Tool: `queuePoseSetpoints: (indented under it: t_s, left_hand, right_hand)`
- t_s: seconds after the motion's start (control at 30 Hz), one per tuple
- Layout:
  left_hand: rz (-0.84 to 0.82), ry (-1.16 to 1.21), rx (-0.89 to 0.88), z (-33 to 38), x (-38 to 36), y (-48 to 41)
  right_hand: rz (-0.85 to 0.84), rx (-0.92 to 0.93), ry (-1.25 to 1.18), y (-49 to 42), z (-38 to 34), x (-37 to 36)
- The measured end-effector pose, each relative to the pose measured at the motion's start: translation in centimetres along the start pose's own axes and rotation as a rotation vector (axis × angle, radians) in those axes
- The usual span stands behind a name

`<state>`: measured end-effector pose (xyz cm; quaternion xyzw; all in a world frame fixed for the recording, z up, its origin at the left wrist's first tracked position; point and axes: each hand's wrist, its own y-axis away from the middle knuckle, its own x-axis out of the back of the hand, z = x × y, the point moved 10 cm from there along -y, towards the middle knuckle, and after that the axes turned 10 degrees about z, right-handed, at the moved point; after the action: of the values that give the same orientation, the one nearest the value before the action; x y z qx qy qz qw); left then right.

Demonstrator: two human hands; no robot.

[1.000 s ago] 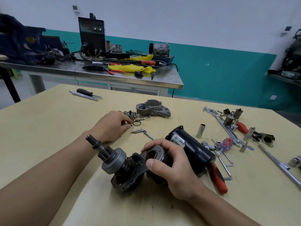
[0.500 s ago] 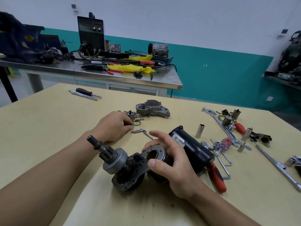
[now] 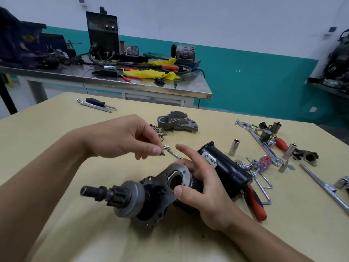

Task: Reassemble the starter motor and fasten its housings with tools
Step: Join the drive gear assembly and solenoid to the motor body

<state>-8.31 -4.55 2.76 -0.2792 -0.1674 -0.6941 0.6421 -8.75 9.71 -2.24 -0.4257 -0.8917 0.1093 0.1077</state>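
My left hand (image 3: 120, 137) hovers above the yellow table (image 3: 56, 129), thumb and forefinger pinched on a small dark screw (image 3: 162, 153) whose tip pokes out toward the right. My right hand (image 3: 205, 188) steadies the starter motor (image 3: 170, 186), which lies on its side near the table's front: thumb pressed on the rim of the round plate (image 3: 176, 178) with the big hole, palm cupped around the body behind it, forefinger lifted and pointing up. The black cylinder (image 3: 224, 167) with its white label runs back to the right; the pinion shaft (image 3: 94, 191) sticks out to the left. Beyond my hands sits the grey aluminium nose housing (image 3: 177, 122), open side up, with clips just beside it. A red-handled screwdriver (image 3: 255, 203) lies touching the motor's right side.
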Motion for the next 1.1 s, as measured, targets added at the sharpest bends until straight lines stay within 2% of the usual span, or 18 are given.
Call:
queuePoseSetpoints:
  t_s: [0.1,0.4,0.63,0.83,1.1]
  left_hand:
    - [-0.129,-0.074,0.049,0.7,-2.5,0.7]
    - [0.074,0.065,-0.019,3.1,1.1,1.8]
    - [0.014,-0.098,0.055,2.5,-1.5,1.4]
    - [-0.066,-0.086,0.092,1.7,-2.6,1.4]
    - [-0.111,0.04,0.089,1.1,-3.5,1.3]
  right_hand:
    - [-0.006,0.025,0.027,-0.1,-0.2,0.0]
    - [0.037,0.016,0.025,-0.5,0.0,0.2]
    - [0.062,0.018,-0.046,-0.2,-0.2,0.2]
    - [0.046,0.102,-0.023,0.0,-1.2,-0.1]
    - [0.127,0.245,0.072,0.2,-2.6,0.6]
